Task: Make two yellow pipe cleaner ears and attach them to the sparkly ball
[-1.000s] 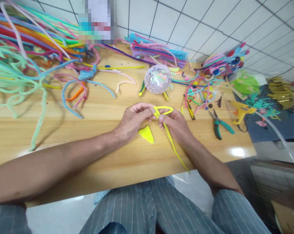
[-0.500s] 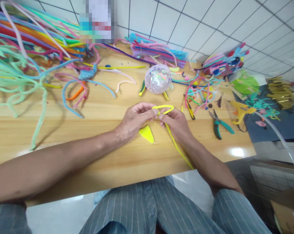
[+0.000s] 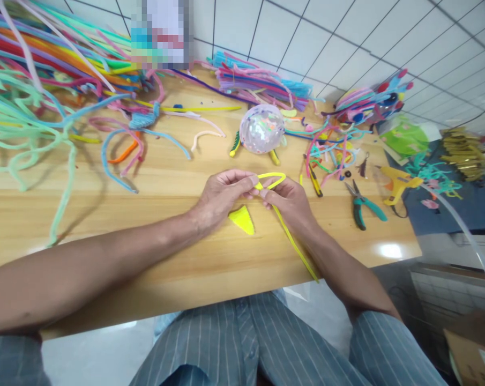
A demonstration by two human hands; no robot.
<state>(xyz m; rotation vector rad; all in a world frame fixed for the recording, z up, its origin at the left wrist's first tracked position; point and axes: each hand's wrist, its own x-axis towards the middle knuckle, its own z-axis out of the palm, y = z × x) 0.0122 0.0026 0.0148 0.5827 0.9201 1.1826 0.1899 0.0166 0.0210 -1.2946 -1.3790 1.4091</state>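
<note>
Between my two hands is a yellow pipe cleaner [image 3: 290,239], bent into a loop at the fingertips, its long tail running down past my right wrist to the table's front edge. My left hand [image 3: 230,194] pinches the left end of the loop. The fingers of my right hand [image 3: 287,201] are closed on the same strand, close beside the left fingertips. A flat yellow triangle [image 3: 243,220] lies on the table just below my left hand. Behind the hands stands a clear round container [image 3: 261,128] with colourful bits.
Bundles of coloured pipe cleaners [image 3: 65,48] fill the back left, with pale green ones [image 3: 25,123] in front. Pliers [image 3: 363,206], a yellow glue gun [image 3: 398,185] and a yellow-black cutter [image 3: 315,179] lie to the right. The wooden table [image 3: 146,279] ends before my lap.
The fingertips have shifted slightly, and a little more yellow strand shows between them. The loop is a bit flatter. Everything else stays where it was.
</note>
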